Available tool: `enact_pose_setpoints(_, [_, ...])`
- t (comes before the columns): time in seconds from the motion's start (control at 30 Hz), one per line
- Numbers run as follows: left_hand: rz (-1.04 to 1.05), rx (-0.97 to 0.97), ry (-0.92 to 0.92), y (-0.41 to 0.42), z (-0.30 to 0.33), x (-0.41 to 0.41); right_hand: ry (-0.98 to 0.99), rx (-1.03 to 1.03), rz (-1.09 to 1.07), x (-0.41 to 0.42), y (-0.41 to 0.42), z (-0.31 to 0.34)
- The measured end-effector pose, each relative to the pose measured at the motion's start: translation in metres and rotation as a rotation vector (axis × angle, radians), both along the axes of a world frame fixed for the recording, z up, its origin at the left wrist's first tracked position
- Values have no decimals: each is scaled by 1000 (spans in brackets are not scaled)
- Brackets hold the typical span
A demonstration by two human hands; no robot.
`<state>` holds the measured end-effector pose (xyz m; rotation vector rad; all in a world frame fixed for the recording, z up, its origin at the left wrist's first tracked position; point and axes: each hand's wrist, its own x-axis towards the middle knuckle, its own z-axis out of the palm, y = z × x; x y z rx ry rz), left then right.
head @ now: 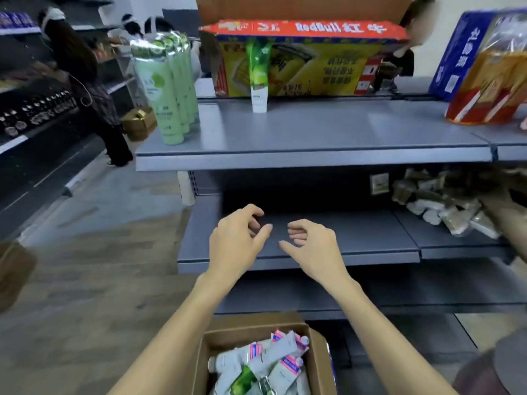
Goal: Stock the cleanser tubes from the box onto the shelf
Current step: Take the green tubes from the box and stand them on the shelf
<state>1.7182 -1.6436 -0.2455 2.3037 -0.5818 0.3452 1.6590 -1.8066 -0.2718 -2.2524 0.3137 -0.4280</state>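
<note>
Here, both hands are empty. The left hand (238,238) and right hand (312,240) hover close together, fingers loosely curled, over the bare middle shelf (370,240), above the open cardboard box (316,363) on the floor. The cleanser tubes (273,360) lie jumbled inside it, pink-and-white with some green, so each probably needs sorting. On the top shelf (313,132), one green-and-white tube (259,78) stands cap-down against a RedBull carton (308,58); pale green tubes (168,89) stand in a file at the left end, faces outward for shoppers.
</note>
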Motion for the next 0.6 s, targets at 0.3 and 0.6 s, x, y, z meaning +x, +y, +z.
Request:
enact_pose_setpoints(0.3, [8, 162, 286, 6, -120, -33, 283, 56, -10, -36, 4, -104])
enact_pose_setpoints(0.6, [-68, 318, 552, 10, -193, -50, 562, 64, 4, -65, 5, -179])
